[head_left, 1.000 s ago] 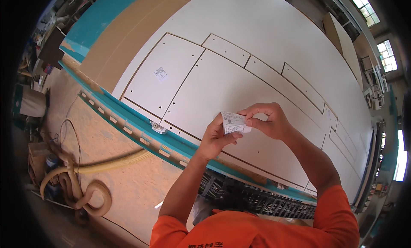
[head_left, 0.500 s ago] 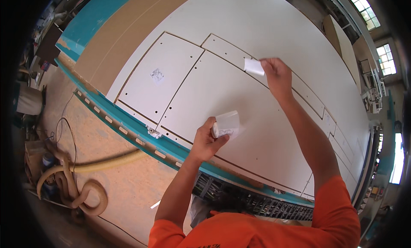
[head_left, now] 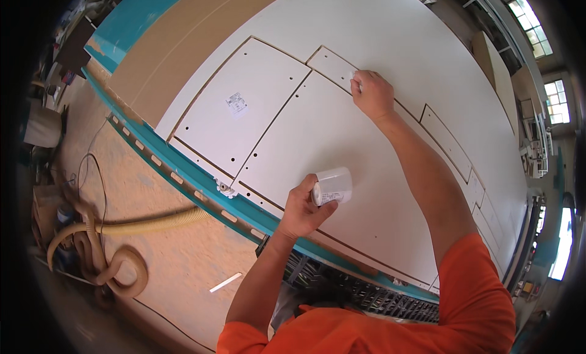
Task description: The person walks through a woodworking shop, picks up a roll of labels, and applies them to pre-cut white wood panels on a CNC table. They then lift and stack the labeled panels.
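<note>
My left hand (head_left: 301, 208) is closed round a roll of white labels (head_left: 334, 184), with printing on the label nearest my thumb. The roll is held above a large white cut panel (head_left: 329, 134). Farther away, the fingers of my right hand (head_left: 375, 95) are pinched at a narrow white strip panel (head_left: 334, 65). A small white piece, seemingly a label (head_left: 354, 76), shows at the fingertips; most of it is hidden by the hand. On the squarish panel to the left lies a stuck printed label (head_left: 236, 102).
The white sheet rests on a teal machine bed (head_left: 183, 161) beside a brown board (head_left: 165, 54). A metal clamp-like fitting (head_left: 225, 188) sits at the near edge. On the dusty floor lie a ribbed yellow hose (head_left: 152, 224) and a white strip (head_left: 226, 282). Black cable chain (head_left: 366, 299) runs near my body.
My right hand has come down to the narrow strip panel, and the loose label it held is now mostly covered. My left hand still holds the roll. The whole view has shifted slightly.
</note>
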`<action>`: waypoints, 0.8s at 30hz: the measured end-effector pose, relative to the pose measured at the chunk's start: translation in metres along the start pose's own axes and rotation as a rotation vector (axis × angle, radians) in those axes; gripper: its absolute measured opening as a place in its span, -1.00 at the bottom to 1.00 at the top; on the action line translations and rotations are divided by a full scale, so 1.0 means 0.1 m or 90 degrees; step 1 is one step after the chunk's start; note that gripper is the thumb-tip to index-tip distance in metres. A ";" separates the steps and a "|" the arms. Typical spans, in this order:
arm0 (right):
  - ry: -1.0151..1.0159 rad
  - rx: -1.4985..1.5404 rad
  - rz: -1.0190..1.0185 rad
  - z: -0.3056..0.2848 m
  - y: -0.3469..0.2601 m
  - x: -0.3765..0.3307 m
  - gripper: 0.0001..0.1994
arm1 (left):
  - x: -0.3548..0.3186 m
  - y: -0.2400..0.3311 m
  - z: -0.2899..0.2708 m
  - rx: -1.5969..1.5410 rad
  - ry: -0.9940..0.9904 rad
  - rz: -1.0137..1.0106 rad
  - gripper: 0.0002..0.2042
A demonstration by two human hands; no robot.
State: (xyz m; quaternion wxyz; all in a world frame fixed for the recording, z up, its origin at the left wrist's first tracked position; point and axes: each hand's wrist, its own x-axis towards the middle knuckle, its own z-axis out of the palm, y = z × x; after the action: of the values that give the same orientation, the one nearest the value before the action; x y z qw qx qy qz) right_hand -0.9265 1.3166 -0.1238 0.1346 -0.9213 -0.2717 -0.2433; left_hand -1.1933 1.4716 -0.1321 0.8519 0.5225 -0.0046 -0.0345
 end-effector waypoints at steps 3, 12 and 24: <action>-0.001 -0.009 0.027 0.03 -0.01 -0.03 -0.83 | 0.00 0.05 0.01 0.010 0.001 -0.014 -0.66; -0.115 -0.009 -0.013 0.07 -0.13 -0.35 -0.44 | 0.01 0.04 -0.01 0.061 0.009 0.006 -0.68; -0.091 0.024 -0.015 -0.13 -0.26 -0.59 -0.60 | 0.06 0.00 -0.02 -0.012 0.024 0.012 -0.69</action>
State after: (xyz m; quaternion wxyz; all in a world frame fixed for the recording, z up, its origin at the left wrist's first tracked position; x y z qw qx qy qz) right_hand -0.9892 1.3070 -0.1402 0.1296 -0.9304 -0.2960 -0.1731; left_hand -1.1871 1.4730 -0.1337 0.8570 0.5150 0.0069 -0.0165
